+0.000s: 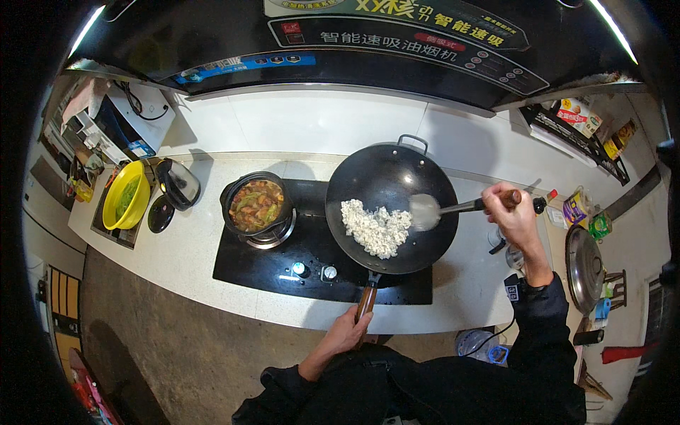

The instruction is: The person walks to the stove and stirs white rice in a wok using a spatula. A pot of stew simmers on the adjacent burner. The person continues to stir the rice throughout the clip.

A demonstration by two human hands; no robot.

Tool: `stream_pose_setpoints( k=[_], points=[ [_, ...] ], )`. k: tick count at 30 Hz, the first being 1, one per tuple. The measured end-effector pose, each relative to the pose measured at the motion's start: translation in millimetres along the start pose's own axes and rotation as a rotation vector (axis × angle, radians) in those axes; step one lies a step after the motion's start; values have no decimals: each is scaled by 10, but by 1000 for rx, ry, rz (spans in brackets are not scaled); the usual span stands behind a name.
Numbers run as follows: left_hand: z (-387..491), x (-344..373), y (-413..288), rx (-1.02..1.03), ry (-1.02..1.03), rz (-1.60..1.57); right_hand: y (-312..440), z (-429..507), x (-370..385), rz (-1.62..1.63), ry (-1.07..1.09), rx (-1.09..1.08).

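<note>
My left hand (344, 330) is closed round the wooden handle of a black wok (404, 175) on the right side of the glass-topped gas hob (319, 271). In my right hand (507, 212) is the wooden-ended handle of a metal wok spatula (425, 211); its blurred blade lies inside the wok, at the right edge of a heap of white, crumbly food (378, 228). The food rests in the lower left part of the wok. Left of the wok, a dark pot (229, 204) on the other burner holds a stew with green and brown pieces (257, 206).
A kettle (180, 183), its neighbouring black lid (160, 214) and a yellow basin (142, 196) with greens stand at the left. The range hood (340, 71) hangs over the counter. A large metal lid (584, 270) stands at the right, near jars and packets. A water bottle (481, 345) is below.
</note>
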State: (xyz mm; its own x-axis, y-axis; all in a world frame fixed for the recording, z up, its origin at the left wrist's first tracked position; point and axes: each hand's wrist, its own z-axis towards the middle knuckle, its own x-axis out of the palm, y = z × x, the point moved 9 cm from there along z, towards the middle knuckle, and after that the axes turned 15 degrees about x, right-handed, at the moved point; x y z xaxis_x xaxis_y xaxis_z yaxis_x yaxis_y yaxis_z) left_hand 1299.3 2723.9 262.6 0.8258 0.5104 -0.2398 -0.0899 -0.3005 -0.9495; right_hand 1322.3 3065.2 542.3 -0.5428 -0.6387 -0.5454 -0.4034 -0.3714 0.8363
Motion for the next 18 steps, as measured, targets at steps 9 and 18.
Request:
stream_pose_setpoints(
  k=[9,18],
  points=[
    [21,61,166,9,-2,-24,-1284,412,512,619,47,506],
    [-1,16,54,10,-18,15,-182,-356,272,90,135,-209]
  ],
)
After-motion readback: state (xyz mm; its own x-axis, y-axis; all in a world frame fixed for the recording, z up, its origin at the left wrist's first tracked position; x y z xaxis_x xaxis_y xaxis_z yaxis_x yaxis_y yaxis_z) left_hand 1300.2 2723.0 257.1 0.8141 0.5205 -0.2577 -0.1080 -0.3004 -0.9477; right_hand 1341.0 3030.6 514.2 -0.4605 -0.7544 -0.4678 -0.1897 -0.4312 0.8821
